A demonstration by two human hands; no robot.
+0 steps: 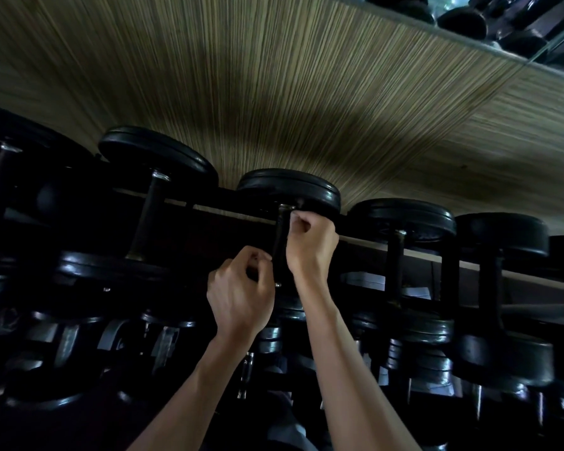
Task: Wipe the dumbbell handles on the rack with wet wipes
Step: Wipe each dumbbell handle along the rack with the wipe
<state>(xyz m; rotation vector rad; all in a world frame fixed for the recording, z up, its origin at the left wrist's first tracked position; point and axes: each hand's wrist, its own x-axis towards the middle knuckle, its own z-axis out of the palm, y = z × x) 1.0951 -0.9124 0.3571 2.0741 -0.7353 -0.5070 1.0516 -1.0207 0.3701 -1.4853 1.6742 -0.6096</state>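
Dumbbell (pixel 287 203): top tier of rack (pixel 355 239), third from left in the row; far head toward the wood-grain wall (pixel 274 76).
Handle (pixel 280 249): long axis runs near-to-far, almost vertical in frame, slightly tilted; dark grip.
Right hand (pixel 310 239): fingers curled at the handle's far end, just under the far head; forearm rising from bottom right.
Left hand (pixel 238 294): fingers curled against the handle's near end, back of hand toward camera.
Wipe: too dark to make out.
Lower tier: more dumbbells, dim.
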